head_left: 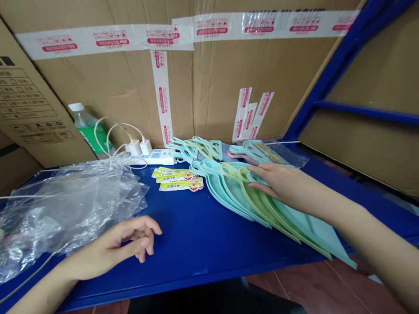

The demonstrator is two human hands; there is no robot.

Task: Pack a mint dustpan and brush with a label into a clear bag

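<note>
A fanned row of light-blue and green dustpans (262, 196) lies on the blue table, with their looped handles toward the back. My right hand (278, 183) reaches over the row from the right. Its fingers and thumb close around the handle of the light-blue dustpan (314, 222) at the right end, and hide part of that handle. Over the table at the front left, my left hand (131, 240) holds nothing, its fingers loosely bent and apart. Yellow-green printed cards (180, 184) lie left of the dustpan handles.
Clear plastic bags (81, 200) cover the table's left side. Behind them stand a green-labelled bottle (90, 131) and a power strip (157, 156) with chargers and white cables. Smaller handled pieces (196, 148) and a bagged set (262, 152) lie at the back, before cardboard (209, 87).
</note>
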